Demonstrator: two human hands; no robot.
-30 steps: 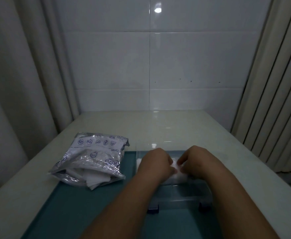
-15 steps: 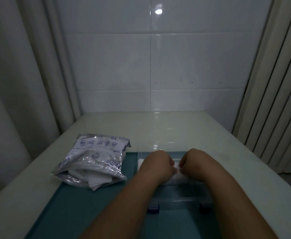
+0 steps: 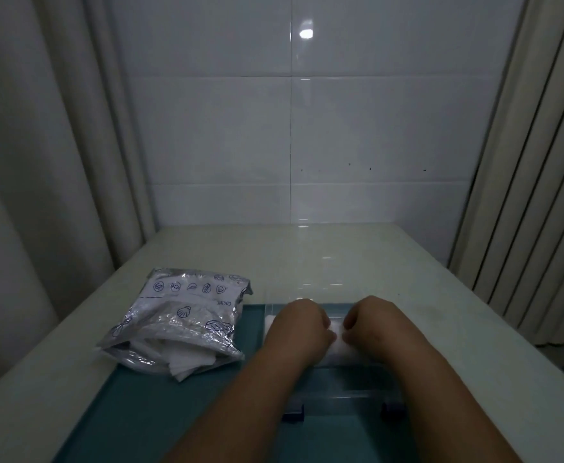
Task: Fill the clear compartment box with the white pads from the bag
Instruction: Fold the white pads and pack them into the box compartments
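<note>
step: seating pads (image 3: pixel 338 344) in box (image 3: pixel 340 394) | left hand (image 3: pixel 299 329), right hand (image 3: pixel 372 325) together, both pinching pads | next, probably: reach bag (image 3: pixel 180 324) at left

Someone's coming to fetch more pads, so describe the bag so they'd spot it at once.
Start at the pale table against the tiled wall. On its left side, over the far left corner of the teal mat and left of the clear box, lies the bag. It alone is crinkled silvery plastic with small blue icons, white pads spilling from its open near end.
</note>
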